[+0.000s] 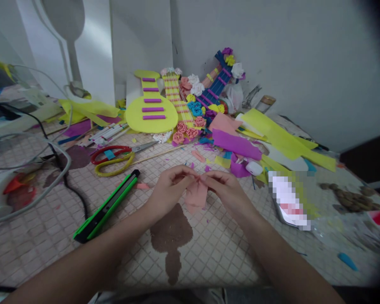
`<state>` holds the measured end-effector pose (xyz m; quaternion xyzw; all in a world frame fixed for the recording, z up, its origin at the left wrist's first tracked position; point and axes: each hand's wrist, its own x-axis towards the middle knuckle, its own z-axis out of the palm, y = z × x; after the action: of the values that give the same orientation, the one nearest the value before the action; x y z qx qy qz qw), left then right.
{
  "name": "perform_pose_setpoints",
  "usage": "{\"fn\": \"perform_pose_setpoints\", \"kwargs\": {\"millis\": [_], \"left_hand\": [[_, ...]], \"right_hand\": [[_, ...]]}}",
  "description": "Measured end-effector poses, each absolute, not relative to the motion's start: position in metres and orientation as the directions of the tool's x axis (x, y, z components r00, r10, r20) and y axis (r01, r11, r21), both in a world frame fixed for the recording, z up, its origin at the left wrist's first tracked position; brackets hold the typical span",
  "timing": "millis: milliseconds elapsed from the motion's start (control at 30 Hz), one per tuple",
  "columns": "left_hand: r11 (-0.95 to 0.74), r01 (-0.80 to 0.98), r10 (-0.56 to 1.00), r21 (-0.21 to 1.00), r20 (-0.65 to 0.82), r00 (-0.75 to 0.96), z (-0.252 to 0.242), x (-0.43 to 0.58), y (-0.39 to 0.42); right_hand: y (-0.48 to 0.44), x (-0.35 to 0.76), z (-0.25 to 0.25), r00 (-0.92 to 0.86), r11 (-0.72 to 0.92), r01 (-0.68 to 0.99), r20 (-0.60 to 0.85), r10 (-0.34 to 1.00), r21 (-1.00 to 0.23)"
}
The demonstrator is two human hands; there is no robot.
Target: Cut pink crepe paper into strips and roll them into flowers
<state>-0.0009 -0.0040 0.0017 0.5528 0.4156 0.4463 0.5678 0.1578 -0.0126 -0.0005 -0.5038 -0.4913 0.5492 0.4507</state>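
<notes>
Between my two hands hangs a small piece of pink crepe paper (196, 195), gathered along its top edge. My left hand (174, 185) pinches that edge from the left with thumb and fingers. From the right, my right hand (224, 184) pinches the same edge, its fingertips close to the left ones. To the left lies a green box cutter (109, 207) on the table. Scissors (123, 158) with red and yellow handles rest behind it. Pink paper scraps lie on the tabletop just beyond my hands.
A yellow paper guitar shape (152, 109) and a blue one with paper flowers (213, 86) lean at the back. Purple crepe paper (236, 143) and yellow sheets (281, 135) lie right. A phone (289, 202) rests near my right forearm; a black cable (69, 181) runs at left.
</notes>
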Motion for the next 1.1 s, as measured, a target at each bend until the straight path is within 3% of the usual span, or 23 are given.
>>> {"fn": "perform_pose_setpoints", "kwargs": {"millis": [600,900,1100], "left_hand": [[-0.014,-0.087,0.969,0.996,0.035,0.246,-0.0058,-0.001,-0.0023],[-0.121,0.021,0.962,0.992,0.112,0.249,-0.0032,-0.0013,-0.0053],[-0.06,0.017,0.961,0.998,0.053,0.272,0.0014,-0.0016,-0.0065]], "right_hand": [[-0.0118,0.1584,-0.002,-0.097,-0.117,-0.002,-0.116,0.988,-0.993],[-0.0127,0.1553,0.0024,-0.095,-0.054,0.048,-0.058,0.994,-0.997],[-0.0132,0.1543,0.0034,-0.07,-0.062,0.074,-0.068,0.995,-0.995]]}}
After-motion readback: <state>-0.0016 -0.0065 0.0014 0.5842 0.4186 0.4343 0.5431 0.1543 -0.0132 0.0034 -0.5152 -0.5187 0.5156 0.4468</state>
